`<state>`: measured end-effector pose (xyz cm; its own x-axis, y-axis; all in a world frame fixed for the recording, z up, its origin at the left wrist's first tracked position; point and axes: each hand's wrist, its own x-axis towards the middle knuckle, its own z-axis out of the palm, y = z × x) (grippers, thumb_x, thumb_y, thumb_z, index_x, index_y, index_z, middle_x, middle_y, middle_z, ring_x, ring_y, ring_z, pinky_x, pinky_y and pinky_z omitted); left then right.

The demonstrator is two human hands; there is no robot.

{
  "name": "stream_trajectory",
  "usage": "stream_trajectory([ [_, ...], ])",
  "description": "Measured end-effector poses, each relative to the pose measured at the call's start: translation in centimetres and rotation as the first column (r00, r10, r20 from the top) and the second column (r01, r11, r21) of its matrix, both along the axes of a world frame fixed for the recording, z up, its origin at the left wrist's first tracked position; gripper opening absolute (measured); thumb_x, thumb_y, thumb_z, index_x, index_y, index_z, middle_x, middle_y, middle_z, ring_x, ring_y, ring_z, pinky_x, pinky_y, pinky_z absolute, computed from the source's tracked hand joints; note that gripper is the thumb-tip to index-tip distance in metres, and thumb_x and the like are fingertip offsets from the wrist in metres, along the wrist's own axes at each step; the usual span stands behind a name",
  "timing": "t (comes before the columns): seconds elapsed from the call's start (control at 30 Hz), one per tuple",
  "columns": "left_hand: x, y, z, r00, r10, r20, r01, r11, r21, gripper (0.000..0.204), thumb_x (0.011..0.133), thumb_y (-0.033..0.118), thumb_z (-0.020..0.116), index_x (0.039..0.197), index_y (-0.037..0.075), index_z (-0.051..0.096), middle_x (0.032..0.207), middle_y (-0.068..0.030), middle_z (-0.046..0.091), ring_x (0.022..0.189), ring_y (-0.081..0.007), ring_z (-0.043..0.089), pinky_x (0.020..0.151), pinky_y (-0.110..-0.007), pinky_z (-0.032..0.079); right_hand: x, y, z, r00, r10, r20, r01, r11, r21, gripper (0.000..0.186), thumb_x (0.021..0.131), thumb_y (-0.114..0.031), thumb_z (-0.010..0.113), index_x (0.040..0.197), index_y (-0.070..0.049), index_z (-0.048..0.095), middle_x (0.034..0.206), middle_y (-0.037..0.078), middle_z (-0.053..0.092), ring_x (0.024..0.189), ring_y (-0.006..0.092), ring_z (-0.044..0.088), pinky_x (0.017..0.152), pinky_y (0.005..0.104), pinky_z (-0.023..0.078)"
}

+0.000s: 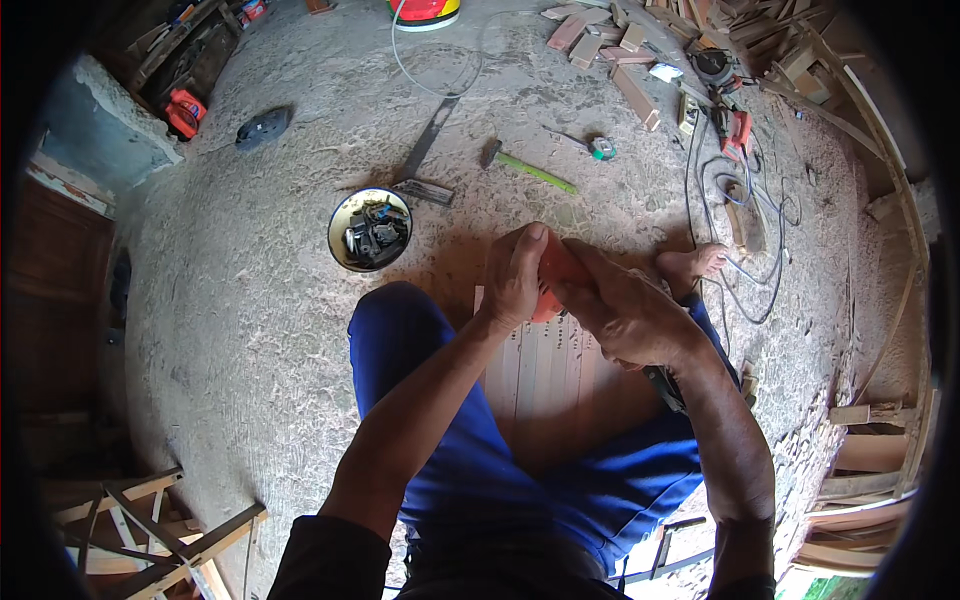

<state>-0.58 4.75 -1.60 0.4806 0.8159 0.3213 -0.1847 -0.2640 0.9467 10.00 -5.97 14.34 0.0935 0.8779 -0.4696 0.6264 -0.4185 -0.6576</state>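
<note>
My left hand (513,272) grips the left side of a red-orange power tool (557,275) in the middle of the view, thumb up along it. My right hand (622,315) is wrapped round its right side, hiding much of it; a black part shows below that hand. The tool is over pale wooden strips (525,390) lying side by side between my legs, with rows of dark dots or holes on them.
An enamel bowl of metal parts (370,230), a green-handled hammer (530,171), a flat metal tool (425,190) and a tape measure (600,147) lie ahead. Wood offcuts (635,95), cords and red tools (738,135) are at right. A wooden frame (150,530) stands lower left.
</note>
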Motion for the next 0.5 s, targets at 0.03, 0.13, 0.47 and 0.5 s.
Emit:
stream_trajectory([
  [0.03, -0.1, 0.0, -0.1, 1.000, 0.000, -0.002, 0.000, 1.000, 0.001, 0.051, 0.104, 0.039, 0.038, 0.072, 0.003, 0.054, 0.060, -0.0090, 0.051, 0.056, -0.0191, 0.048, 0.056, -0.037, 0.039, 0.1, -0.1, -0.4, 1.000, 0.008, -0.005, -0.008, 0.999, 0.031, 0.056, 0.104, -0.036, 0.050, 0.148, -0.006, 0.035, 0.076, 0.020, 0.070, 0.045, 0.0289, 0.062, 0.058, 0.0452, 0.054],
  [0.13, 0.1, -0.3, 0.0, 0.999, 0.032, 0.005, -0.032, 0.999, 0.042, 0.050, 0.104, 0.038, 0.037, 0.072, 0.003, 0.053, 0.060, -0.0109, 0.051, 0.055, -0.0215, 0.047, 0.056, -0.038, 0.039, 0.3, -0.3, -1.0, 1.000, 0.011, -0.015, -0.010, 0.998, 0.056, 0.055, 0.104, -0.036, 0.050, 0.148, -0.007, 0.035, 0.075, 0.019, 0.069, 0.042, 0.0273, 0.061, 0.052, 0.0436, 0.053],
  [0.47, 0.2, -0.9, -1.0, 0.986, 0.166, -0.024, -0.157, 0.964, 0.213, 0.050, 0.105, 0.037, 0.036, 0.073, 0.002, 0.051, 0.061, -0.0142, 0.048, 0.055, -0.0275, 0.046, 0.057, -0.041, 0.038, 0.0, -0.3, -0.3, 1.000, 0.015, 0.021, -0.015, 1.000, -0.004, 0.056, 0.104, -0.039, 0.049, 0.148, -0.009, 0.033, 0.073, 0.019, 0.069, 0.042, 0.0272, 0.060, 0.055, 0.0444, 0.053],
  [0.5, 0.2, -1.0, -1.1, 0.985, 0.173, -0.020, -0.165, 0.962, 0.218, 0.050, 0.105, 0.037, 0.036, 0.073, 0.002, 0.051, 0.061, -0.0143, 0.049, 0.055, -0.0280, 0.046, 0.057, -0.041, 0.038, -0.2, -0.2, 0.2, 1.000, 0.010, 0.024, -0.009, 0.999, -0.042, 0.056, 0.104, -0.039, 0.048, 0.148, -0.009, 0.033, 0.073, 0.019, 0.069, 0.042, 0.0277, 0.061, 0.057, 0.0448, 0.053],
])
